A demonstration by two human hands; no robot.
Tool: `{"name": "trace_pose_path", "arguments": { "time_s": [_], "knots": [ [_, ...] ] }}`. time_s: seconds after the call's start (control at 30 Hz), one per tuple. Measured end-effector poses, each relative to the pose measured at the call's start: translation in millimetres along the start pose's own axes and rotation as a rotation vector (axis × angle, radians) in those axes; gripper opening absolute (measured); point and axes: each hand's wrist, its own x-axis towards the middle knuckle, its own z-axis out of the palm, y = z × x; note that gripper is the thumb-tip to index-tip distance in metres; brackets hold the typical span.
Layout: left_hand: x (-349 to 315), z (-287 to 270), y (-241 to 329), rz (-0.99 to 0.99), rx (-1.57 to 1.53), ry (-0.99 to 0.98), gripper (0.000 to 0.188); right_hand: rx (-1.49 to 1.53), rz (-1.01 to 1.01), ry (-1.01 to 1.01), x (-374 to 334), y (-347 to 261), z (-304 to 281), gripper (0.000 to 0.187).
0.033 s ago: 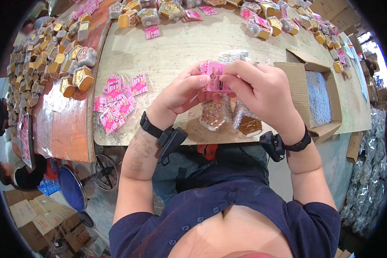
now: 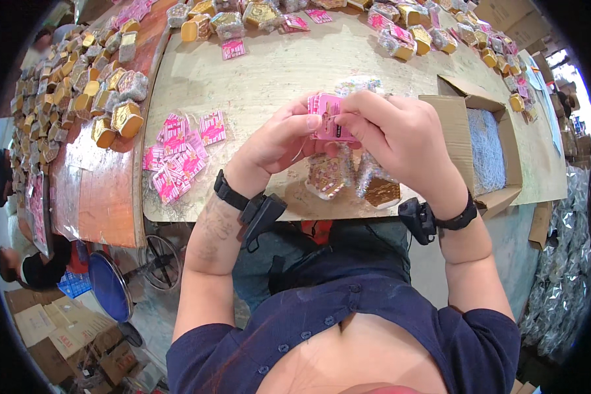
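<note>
My left hand (image 2: 287, 132) is closed around a small stack of pink printed cards (image 2: 331, 117), with the thumb pressing on the front. At the cards' right side, my right hand (image 2: 404, 131) has its thumb and forefinger pinched together against the edge. A thin pale string hangs below the left fingers. Just under the hands, two hexagonal pieces lie on the table: a wrapped one with a glittery patterned top (image 2: 326, 180) and one with a gold face (image 2: 382, 192). Beyond my fingers sits a shiny clear-wrapped bundle (image 2: 358, 85), partly hidden.
Left on the pale table (image 2: 262, 72) lies a heap of pink cards (image 2: 176, 157). An open carton (image 2: 448, 131) of pale strings (image 2: 486, 151) stands at right. Gold hexagonal boxes (image 2: 126, 119) crowd the reddish side table, and more line the far edge. A blue stool (image 2: 109, 287) is lower left.
The cards have shifted very slightly between my fingers. Both hands stay in nearly the same place.
</note>
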Motion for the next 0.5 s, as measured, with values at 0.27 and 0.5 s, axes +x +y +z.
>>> {"name": "trace_pose_path", "arguments": {
  "time_s": [0.27, 0.5],
  "knots": [
    [-4, 5, 2, -0.068, 0.150, 0.000, 0.063, 0.120, 0.009, -0.462, 34, 12, -13, 0.020],
    [4, 13, 7, 0.065, 0.089, -0.032, 0.038, 0.335, 0.121, -0.471, 34, 43, -27, 0.021]
  ]
}}
